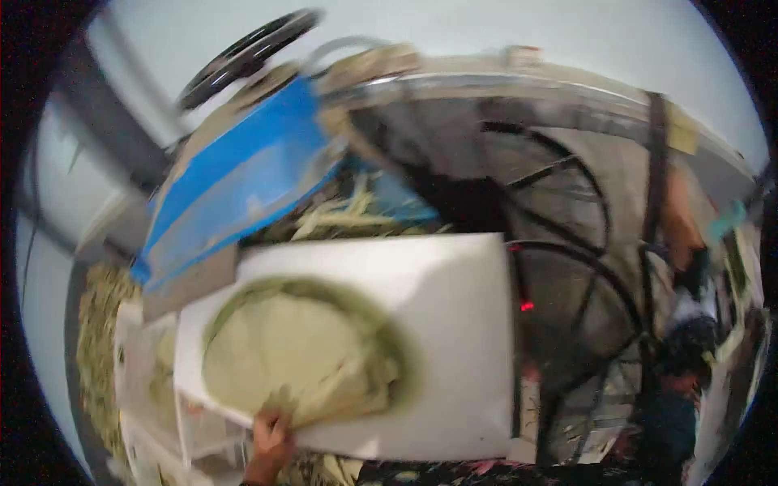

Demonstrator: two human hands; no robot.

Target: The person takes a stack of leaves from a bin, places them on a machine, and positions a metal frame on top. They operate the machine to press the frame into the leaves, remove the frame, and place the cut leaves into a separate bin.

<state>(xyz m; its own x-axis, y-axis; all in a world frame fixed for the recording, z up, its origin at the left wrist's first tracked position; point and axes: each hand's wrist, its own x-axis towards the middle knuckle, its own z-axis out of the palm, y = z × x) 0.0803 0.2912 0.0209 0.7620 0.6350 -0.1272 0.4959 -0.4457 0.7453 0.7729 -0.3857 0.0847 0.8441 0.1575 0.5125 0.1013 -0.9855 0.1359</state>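
At its lower edge, the pale round stack [284, 348], left of centre on the white desk [466, 348], is seemingly being handled by the left hand [273, 437]; whether fingers are clamped cannot be told through blur. Steady edge support seems called for next.

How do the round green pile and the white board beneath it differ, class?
The pile is pale green, darker around its rim; the board is white. The pile has a rounded outline; the board has straight edges. The pile is smaller, covering part of the board. Both are light-coloured.
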